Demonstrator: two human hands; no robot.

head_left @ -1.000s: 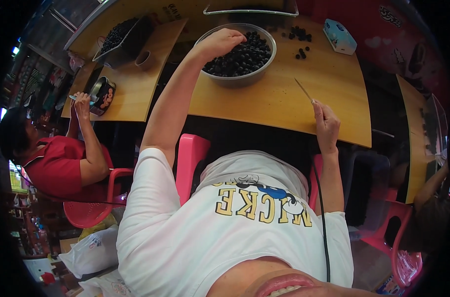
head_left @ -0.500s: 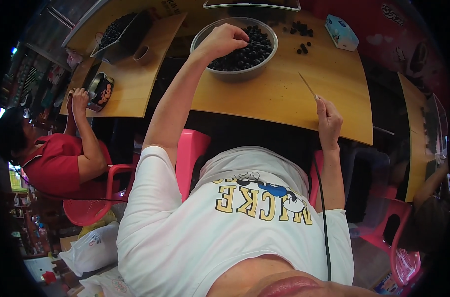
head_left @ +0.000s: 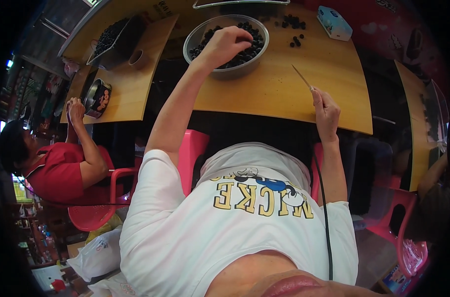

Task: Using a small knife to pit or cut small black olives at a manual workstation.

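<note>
Head view: small, round, near-black berries [head_left: 257, 43]

Yellow tables [head_left: 284, 96], pink chairs [head_left: 194, 153], red wall [head_left: 380, 49]

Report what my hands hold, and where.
Right hand: slim, pointed metal blade, by its rear end. Left hand, over the translucent round plastic bowl: cannot tell.
</note>
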